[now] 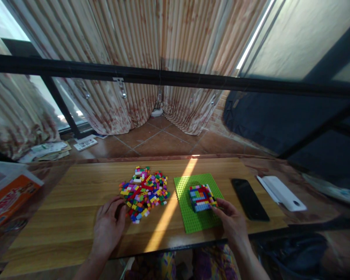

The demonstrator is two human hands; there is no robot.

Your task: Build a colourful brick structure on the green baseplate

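My left hand (109, 224) rests on the table at the left edge of a loose pile of small coloured toy bricks (146, 190). Its fingers are loosely bent, with the thumb apart from them and nothing visible between. A low block built of bricks (201, 197), light blue, red and other colours, sits on a green studded baseplate (184, 217). At that block's lower right corner, the thumb and forefinger of my right hand (231, 219) pinch a small toy brick (214, 203). The fingertips partly cover this brick.
A black phone (250, 199) lies right of the baseplate on the wooden table (61, 210). Further right is a white case-like object (282, 193). An orange and white package (11, 198) stands at far left. A dark metal bar (175, 76) crosses before the curtains.
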